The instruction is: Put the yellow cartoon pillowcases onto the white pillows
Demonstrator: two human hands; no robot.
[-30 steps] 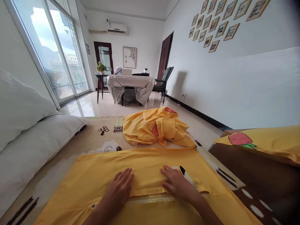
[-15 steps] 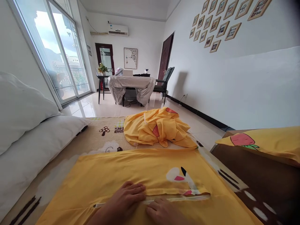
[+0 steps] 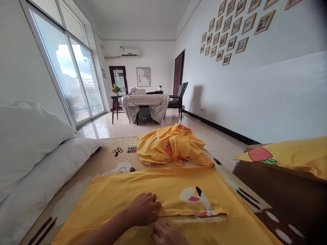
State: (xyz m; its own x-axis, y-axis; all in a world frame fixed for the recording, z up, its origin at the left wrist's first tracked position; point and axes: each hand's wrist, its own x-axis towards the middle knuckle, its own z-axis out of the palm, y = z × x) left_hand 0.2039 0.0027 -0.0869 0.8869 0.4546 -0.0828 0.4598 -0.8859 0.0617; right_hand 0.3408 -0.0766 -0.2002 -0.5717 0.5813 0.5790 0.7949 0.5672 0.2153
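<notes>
A yellow pillowcase (image 3: 120,190) with a printed white cartoon animal lies spread flat on the patterned blanket. A long slit edged with a white zipper (image 3: 196,219) runs across it, gaping slightly. My left hand (image 3: 145,208) is at the slit's upper edge, fingers curled down onto the cloth. Just below it, my right hand (image 3: 168,233) has its fingers bent and pinched on the lower edge, partly cut off by the frame. Beyond the pillowcase sits a bunched heap of yellow cloth (image 3: 153,146) with red prints.
White pillows (image 3: 63,163) are piled on the left of the blanket (image 3: 117,143). At the right, more yellow fabric (image 3: 293,154) lies over a brown surface (image 3: 276,183). A covered table (image 3: 145,100) and a black chair (image 3: 181,95) stand farther back.
The view has tilted up. My left hand has gone from lying flat to having its fingers curled on the slit's edge; my right hand has shifted slightly left and down.
</notes>
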